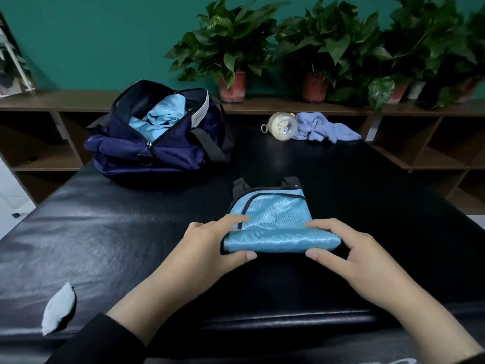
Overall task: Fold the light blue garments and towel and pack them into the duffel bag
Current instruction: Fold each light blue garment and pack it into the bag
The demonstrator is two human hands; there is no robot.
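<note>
Black table (105, 232), hands gripping folded garment (273, 219), underside hidden

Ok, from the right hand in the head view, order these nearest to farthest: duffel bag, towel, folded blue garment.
1. Folded blue garment, held by the right hand.
2. Towel, far right, crumpled.
3. Duffel bag, far left, open.

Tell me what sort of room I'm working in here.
Probably a staged indoor room, perhaps a studio or treatment room; hard to be sure. A black padded table serves as the worktop, potted plants line a low wooden shelf unit, and the wall is teal.
</note>
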